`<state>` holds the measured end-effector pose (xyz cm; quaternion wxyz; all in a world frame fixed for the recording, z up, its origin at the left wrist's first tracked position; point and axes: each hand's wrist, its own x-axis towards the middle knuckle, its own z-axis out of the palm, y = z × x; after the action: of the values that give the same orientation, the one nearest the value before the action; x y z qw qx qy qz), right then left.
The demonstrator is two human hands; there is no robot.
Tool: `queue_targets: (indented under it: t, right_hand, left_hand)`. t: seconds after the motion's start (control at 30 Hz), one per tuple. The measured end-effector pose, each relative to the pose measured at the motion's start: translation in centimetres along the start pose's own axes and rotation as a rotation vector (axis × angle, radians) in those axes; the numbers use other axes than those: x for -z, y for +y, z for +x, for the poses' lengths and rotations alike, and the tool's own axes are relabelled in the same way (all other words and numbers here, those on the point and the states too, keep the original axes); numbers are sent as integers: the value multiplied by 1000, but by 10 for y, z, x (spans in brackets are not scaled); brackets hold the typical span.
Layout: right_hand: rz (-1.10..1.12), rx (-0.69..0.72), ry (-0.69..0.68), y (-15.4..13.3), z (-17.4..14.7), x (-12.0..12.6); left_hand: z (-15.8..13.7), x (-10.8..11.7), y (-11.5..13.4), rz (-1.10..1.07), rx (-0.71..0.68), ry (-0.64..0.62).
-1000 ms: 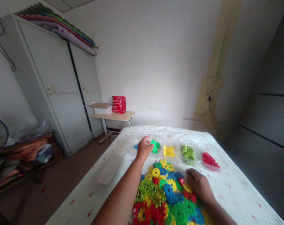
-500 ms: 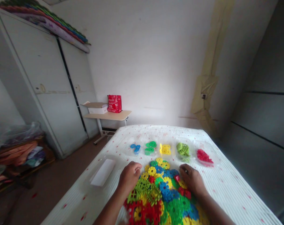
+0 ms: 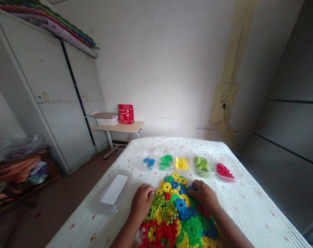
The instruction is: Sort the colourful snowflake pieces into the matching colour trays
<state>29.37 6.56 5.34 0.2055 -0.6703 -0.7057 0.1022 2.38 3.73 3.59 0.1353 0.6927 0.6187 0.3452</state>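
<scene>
A heap of plastic building pieces [image 3: 182,206] lies in front of me, with notched discs in yellow, blue and green, plus red and lime-green square lattice pieces. At the heap's left edge is my left hand [image 3: 143,199], fingers curled together; a small dark blue bit shows at the fingertips, too little to name. My right hand [image 3: 205,195] is over the upper right of the heap, its fingers closed on a blue notched disc [image 3: 191,188], partly hidden by them. Red pieces lie beneath the right wrist.
Behind the heap stands a row of clear tubs holding blue pieces [image 3: 149,162], green pieces [image 3: 166,161], yellow pieces [image 3: 182,163], lime-green pieces [image 3: 201,163] and red pieces [image 3: 225,171]. Left is a clear container with a white card [image 3: 114,189]. A side table [image 3: 125,127] bears a red bag [image 3: 125,114].
My right hand has moved left and inward over the heap, onto the blue disc. My left hand has turned slightly and its fingers have curled down at the heap's edge.
</scene>
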Motion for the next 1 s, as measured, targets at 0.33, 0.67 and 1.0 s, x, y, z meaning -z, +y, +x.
queue_targets:
  t: [0.33, 0.67, 1.0]
  right_hand:
    - [364, -29, -98, 13, 4, 7]
    - [510, 190, -144, -48, 28, 23]
    - [718, 228, -94, -149, 67, 8]
  left_hand:
    - [-1, 0, 2, 38, -21, 15]
    - [-2, -1, 2, 35, 3, 30]
    - [-3, 0, 0, -41, 14, 32]
